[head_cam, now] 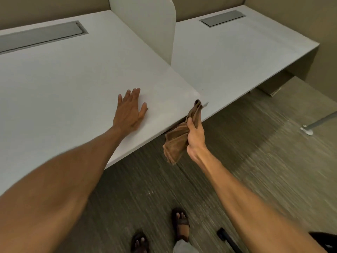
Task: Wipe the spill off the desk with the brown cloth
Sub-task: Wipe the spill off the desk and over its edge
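Note:
My left hand (pixel 128 110) lies flat, palm down with fingers spread, on the pale grey desk (pixel 63 84) near its front right corner. My right hand (pixel 195 136) grips the brown cloth (pixel 176 141) just off the desk's front edge. The cloth hangs crumpled below and in front of the corner, and its top end (pixel 197 105) pokes up past the edge. No spill shows on the desk top.
A pale upright divider panel (pixel 155 24) separates this desk from a second desk (pixel 237 55) on the right. Each desk has a grey cable hatch (pixel 42 36) at the back. Carpeted floor, my sandalled feet (pixel 180 223) and a dark chair base (pixel 226 236) lie below.

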A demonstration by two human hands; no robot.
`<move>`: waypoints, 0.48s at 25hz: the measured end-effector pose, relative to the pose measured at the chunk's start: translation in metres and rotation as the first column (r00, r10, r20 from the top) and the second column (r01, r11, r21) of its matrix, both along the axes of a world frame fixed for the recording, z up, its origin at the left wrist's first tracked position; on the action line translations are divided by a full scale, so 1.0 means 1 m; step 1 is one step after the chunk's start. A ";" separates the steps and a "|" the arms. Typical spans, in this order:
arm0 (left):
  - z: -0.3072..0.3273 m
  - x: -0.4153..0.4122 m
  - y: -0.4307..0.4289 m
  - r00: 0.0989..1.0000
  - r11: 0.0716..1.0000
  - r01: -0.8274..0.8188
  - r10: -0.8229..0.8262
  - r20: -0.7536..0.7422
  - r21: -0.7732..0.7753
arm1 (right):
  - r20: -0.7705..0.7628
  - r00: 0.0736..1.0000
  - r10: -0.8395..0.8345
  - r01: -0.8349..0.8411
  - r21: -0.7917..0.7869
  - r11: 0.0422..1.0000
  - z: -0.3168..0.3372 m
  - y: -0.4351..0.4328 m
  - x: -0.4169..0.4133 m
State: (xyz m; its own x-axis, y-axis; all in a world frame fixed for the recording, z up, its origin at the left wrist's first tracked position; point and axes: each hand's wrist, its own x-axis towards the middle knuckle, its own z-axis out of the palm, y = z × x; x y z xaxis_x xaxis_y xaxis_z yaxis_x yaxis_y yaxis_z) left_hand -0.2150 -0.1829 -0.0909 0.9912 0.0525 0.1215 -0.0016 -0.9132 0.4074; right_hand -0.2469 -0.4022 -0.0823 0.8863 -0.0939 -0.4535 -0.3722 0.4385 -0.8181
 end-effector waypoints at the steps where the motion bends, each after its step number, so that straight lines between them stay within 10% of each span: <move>1: -0.001 0.000 0.000 1.000 1.000 0.004 -0.004 0.007 -0.003 | 0.009 1.000 -0.007 0.007 -0.004 1.000 -0.002 0.011 -0.009; 12: 0.002 0.000 0.005 0.999 0.984 0.043 -0.041 0.016 -0.174 | 0.011 0.996 0.094 -0.092 -0.086 0.992 -0.003 0.082 -0.089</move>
State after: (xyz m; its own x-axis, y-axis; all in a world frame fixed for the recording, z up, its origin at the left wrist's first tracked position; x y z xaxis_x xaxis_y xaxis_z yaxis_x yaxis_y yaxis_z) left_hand -0.2148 -0.1778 -0.0894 0.9915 0.0322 0.1264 -0.0445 -0.8275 0.5597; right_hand -0.3355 -0.3198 -0.0855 0.8995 -0.0486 -0.4342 -0.3957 0.3308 -0.8568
